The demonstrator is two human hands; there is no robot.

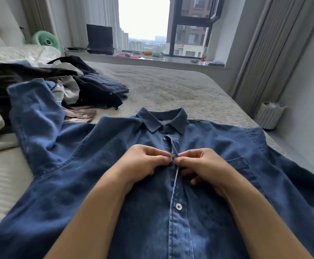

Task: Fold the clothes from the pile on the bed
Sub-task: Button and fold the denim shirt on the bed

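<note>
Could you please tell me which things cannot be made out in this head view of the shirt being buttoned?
- Button under the pinch: hidden by left hand and right hand.
- Denim shirt hem: cut off by bottom edge.
- Clothes pile: cut by left edge, garments overlap.
- Windowsill items: too small.

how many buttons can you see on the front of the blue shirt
3: a dark collar button, another just below it, and a white button lower down. The hands may hide one more.

We cannot see the shirt (96, 184) hem, cut off at the bottom edge. The pile (31, 85) runs past the left edge. Windowsill (180, 59) clutter is too small to identify.
</note>
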